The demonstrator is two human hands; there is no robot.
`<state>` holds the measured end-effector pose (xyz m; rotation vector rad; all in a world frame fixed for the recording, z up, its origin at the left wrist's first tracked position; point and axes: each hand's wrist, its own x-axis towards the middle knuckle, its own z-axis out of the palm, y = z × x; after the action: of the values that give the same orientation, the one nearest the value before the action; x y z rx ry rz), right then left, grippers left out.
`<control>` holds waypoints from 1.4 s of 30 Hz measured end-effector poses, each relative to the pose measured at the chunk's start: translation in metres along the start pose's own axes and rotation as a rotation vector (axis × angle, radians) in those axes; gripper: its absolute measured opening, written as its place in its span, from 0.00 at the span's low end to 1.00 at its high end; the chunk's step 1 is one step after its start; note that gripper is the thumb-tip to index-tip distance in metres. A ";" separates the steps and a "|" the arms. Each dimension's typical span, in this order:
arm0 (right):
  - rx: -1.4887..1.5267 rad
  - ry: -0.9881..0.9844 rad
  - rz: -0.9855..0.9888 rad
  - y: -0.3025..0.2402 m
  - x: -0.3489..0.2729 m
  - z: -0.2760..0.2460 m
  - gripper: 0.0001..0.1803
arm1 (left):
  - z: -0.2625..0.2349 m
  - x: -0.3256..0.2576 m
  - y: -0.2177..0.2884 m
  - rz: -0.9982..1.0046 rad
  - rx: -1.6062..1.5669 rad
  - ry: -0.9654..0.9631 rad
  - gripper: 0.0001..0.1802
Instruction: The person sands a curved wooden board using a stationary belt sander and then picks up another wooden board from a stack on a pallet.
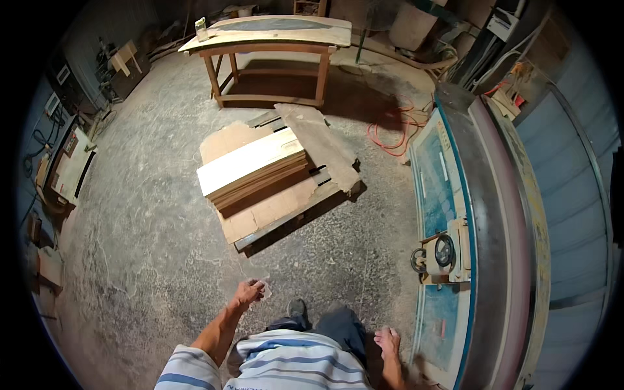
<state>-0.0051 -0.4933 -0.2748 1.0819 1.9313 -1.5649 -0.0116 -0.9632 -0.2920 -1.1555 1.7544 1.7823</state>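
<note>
A rough, mottled grey concrete floor [149, 188] runs back to a long, pale wooden table [331, 34] on brown legs. Blue-grey panelled wall [572, 188] rises at right; light brightens the tabletop, with dark shadow beneath it.

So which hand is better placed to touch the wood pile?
Probably the left hand: it is out in front, nearer the wood pile. The right hand is farther back, on the side of the big machine.

Left hand [252, 292] farther forward, loosely curled; right hand [387, 339] lower, half-curled.
</note>
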 end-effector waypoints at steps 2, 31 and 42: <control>-0.033 -0.005 0.016 -0.011 0.015 0.005 0.16 | -0.002 0.005 -0.003 -0.037 -0.022 0.009 0.18; -0.237 -0.324 -0.124 -0.301 0.250 0.213 0.16 | 0.002 0.063 0.160 -0.062 -0.311 0.238 0.16; -0.314 -0.350 -0.190 -0.363 0.224 0.310 0.18 | -0.062 0.153 0.182 -0.093 -0.415 0.295 0.13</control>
<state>-0.4694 -0.7421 -0.2997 0.4731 1.9858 -1.3707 -0.2223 -1.0904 -0.2855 -1.7131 1.4802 2.0635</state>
